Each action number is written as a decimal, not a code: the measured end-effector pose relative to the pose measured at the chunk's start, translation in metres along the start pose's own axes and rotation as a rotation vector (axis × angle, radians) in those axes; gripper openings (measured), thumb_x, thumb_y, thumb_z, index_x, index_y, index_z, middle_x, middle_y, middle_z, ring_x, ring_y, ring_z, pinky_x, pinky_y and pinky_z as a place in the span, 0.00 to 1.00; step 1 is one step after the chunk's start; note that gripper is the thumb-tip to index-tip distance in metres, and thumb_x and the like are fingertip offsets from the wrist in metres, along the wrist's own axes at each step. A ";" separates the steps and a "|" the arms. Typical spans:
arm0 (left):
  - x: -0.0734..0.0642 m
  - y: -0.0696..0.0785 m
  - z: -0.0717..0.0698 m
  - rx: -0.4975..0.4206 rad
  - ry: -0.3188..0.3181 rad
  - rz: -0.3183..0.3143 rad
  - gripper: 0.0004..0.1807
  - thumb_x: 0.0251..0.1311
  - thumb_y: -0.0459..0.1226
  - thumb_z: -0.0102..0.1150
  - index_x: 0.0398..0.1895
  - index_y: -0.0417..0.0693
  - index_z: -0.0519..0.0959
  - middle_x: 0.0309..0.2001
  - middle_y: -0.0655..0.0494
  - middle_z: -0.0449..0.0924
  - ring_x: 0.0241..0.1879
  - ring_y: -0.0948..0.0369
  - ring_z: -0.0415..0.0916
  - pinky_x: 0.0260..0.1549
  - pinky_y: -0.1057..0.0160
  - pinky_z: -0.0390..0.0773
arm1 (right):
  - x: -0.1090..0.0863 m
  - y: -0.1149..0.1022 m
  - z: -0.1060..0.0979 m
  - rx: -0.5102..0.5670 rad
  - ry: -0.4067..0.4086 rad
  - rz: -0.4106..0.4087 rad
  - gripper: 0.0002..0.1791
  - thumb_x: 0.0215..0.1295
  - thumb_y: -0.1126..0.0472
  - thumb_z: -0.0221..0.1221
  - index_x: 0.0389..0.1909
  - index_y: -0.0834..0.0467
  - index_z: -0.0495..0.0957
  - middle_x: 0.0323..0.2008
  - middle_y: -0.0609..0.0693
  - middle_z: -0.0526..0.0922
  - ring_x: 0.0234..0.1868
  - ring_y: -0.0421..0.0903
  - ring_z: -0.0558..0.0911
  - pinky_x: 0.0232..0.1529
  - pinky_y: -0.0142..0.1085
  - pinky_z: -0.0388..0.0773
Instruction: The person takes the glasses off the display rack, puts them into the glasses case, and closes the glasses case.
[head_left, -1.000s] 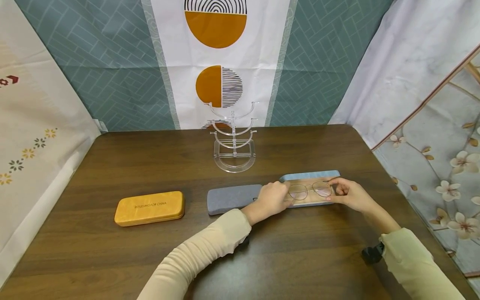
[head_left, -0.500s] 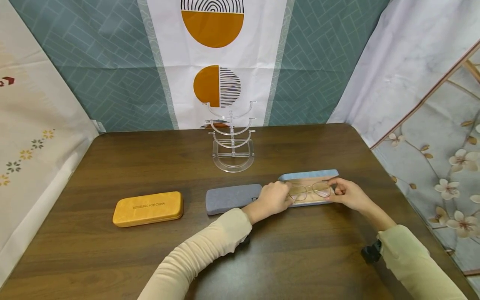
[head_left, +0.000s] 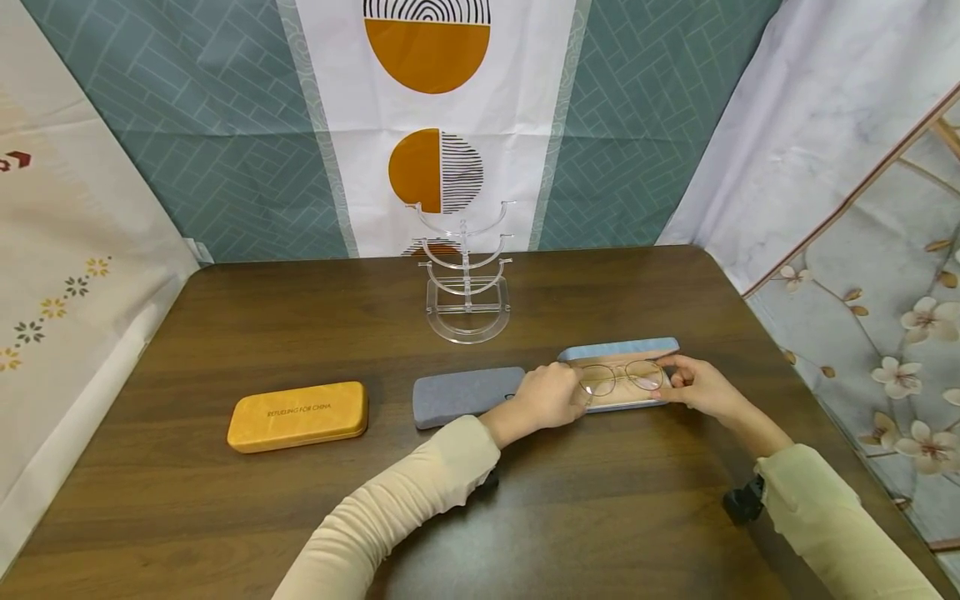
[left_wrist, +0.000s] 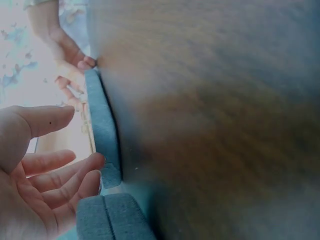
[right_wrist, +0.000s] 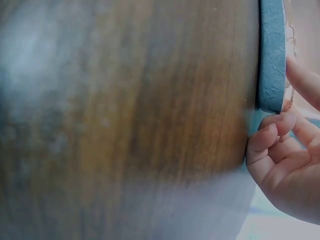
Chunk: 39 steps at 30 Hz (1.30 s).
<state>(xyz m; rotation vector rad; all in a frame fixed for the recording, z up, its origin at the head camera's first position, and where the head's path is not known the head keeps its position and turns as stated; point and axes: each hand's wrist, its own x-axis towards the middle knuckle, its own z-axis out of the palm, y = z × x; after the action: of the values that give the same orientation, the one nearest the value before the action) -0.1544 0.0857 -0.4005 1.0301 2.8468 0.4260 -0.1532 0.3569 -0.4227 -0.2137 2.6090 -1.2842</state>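
Note:
Wire-rimmed eyeglasses lie over the inside of a light blue glasses case, which stands open with its lid back. My left hand is at the left end of the eyeglasses, holding them there with its fingers bent. At the other end my right hand holds them between thumb and index finger. In the left wrist view, the left fingertips reach the end of the case. The right wrist view shows the curled right fingers beside the case. The temples of the eyeglasses are mostly hidden.
A grey glasses case lies shut just left of the blue one, partly behind my left hand. Further left is a yellow glasses case, shut. A clear display stand rises near the back of the brown table, before hanging fabric.
The eyeglasses have tilted slightly, and the pink reflection on their lenses has faded. Both hands stay in nearly the same spots, and the cases have not moved.

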 end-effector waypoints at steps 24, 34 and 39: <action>-0.010 -0.026 -0.018 -0.457 0.351 -0.026 0.10 0.53 0.39 0.61 0.31 0.42 0.75 0.20 0.57 0.74 0.15 0.68 0.66 0.13 0.74 0.64 | -0.006 -0.012 -0.016 0.040 0.012 0.020 0.27 0.56 0.65 0.62 0.50 0.75 0.62 0.27 0.49 0.76 0.23 0.41 0.75 0.24 0.35 0.75; -0.004 -0.024 -0.014 -0.501 0.306 -0.152 0.36 0.57 0.51 0.56 0.62 0.38 0.62 0.44 0.42 0.77 0.34 0.57 0.78 0.32 0.61 0.76 | -0.005 -0.014 -0.018 0.028 0.044 0.078 0.34 0.67 0.53 0.51 0.60 0.74 0.51 0.45 0.66 0.70 0.37 0.40 0.75 0.33 0.35 0.78; 0.004 -0.021 -0.009 -0.632 0.240 -0.230 0.40 0.58 0.53 0.52 0.67 0.39 0.56 0.56 0.39 0.69 0.51 0.50 0.71 0.46 0.54 0.73 | -0.002 -0.017 -0.019 0.070 0.045 0.092 0.37 0.69 0.48 0.45 0.64 0.72 0.46 0.55 0.72 0.62 0.47 0.53 0.75 0.37 0.36 0.78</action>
<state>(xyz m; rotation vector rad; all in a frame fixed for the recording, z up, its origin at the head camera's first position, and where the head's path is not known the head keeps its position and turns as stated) -0.1722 0.0710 -0.3981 0.5521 2.6543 1.3792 -0.1556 0.3618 -0.3979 -0.0523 2.5729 -1.3610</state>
